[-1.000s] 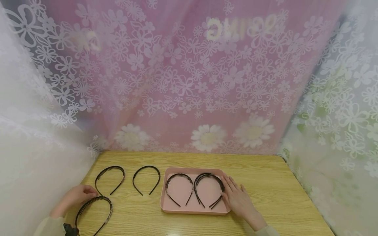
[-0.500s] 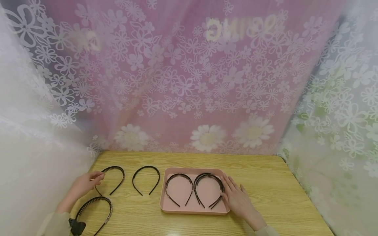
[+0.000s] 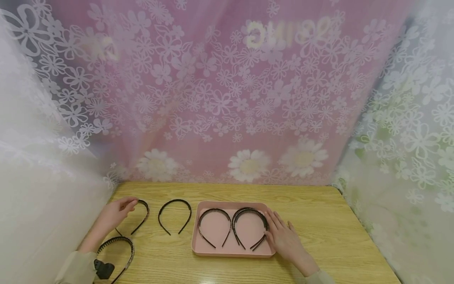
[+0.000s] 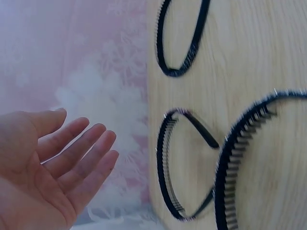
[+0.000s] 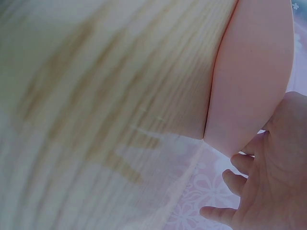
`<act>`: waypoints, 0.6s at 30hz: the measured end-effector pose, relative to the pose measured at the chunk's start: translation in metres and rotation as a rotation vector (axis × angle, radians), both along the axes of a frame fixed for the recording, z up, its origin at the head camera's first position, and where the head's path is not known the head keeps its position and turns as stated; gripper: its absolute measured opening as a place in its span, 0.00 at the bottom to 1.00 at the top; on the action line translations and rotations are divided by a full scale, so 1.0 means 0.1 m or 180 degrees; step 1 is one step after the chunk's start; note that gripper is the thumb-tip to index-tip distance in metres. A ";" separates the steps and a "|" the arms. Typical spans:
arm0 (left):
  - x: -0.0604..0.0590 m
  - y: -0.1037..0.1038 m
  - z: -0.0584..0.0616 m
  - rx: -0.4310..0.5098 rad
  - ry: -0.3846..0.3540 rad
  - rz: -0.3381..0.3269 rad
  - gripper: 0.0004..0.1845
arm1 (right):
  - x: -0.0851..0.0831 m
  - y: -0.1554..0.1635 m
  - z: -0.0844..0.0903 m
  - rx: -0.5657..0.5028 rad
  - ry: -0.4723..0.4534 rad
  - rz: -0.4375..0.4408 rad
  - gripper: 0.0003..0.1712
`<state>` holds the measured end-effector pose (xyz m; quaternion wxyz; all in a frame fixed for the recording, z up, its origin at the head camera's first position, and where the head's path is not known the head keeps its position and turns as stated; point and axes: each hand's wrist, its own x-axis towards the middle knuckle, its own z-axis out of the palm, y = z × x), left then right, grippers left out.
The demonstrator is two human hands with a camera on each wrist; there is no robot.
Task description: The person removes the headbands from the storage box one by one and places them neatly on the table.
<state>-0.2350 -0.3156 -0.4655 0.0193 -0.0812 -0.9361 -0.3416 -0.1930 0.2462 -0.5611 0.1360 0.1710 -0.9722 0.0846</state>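
Observation:
My left hand (image 3: 116, 212) is over the back-left black toothed headband (image 3: 146, 215), covering part of its top. In the left wrist view the left hand (image 4: 67, 167) has loosely extended fingers and holds nothing. Below the wrist, a second headband (image 3: 132, 252) with a patterned band is partly hidden by the sleeve. A thin black headband (image 3: 175, 200) lies between the left hand and the pink tray (image 3: 234, 254). My right hand (image 3: 285, 238) rests against the tray's right side, fingers straight. Inside the tray are a headband (image 3: 215, 210) at left and overlapping headbands (image 3: 251, 212) at right.
Everything lies on a wood-grain table (image 3: 312, 205). A pink floral curtain (image 3: 220, 98) hangs at its back edge, with pale sheets on the left and right sides. A black wrist camera (image 3: 104, 269) sits on the left sleeve.
My left hand has moved from beside the front-left headband, away from me and to the right, over the back-left headband. The right hand and the tray have stayed in place.

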 end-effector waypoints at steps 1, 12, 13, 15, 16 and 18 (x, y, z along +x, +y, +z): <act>-0.01 0.03 0.02 0.0003 0.0016 -0.0016 0.29 | 0.00 0.00 0.00 0.0002 -0.0008 -0.0004 0.36; -0.04 0.36 0.14 0.0076 0.0366 -0.0036 0.22 | 0.00 -0.01 0.01 -0.0004 -0.0086 -0.0023 0.36; -0.04 0.38 0.15 0.0086 0.0368 -0.0050 0.21 | 0.00 -0.01 0.01 -0.0005 -0.0080 -0.0026 0.36; -0.04 0.44 0.17 0.0081 0.0373 -0.0067 0.21 | -0.01 0.00 0.00 0.0000 -0.0061 -0.0028 0.36; -0.04 0.46 0.18 0.0091 0.0367 -0.0073 0.21 | -0.01 0.00 0.00 0.0002 -0.0049 -0.0025 0.36; -0.04 0.52 0.20 0.0095 0.0358 -0.0089 0.21 | -0.01 0.00 -0.01 0.0016 -0.0026 -0.0020 0.36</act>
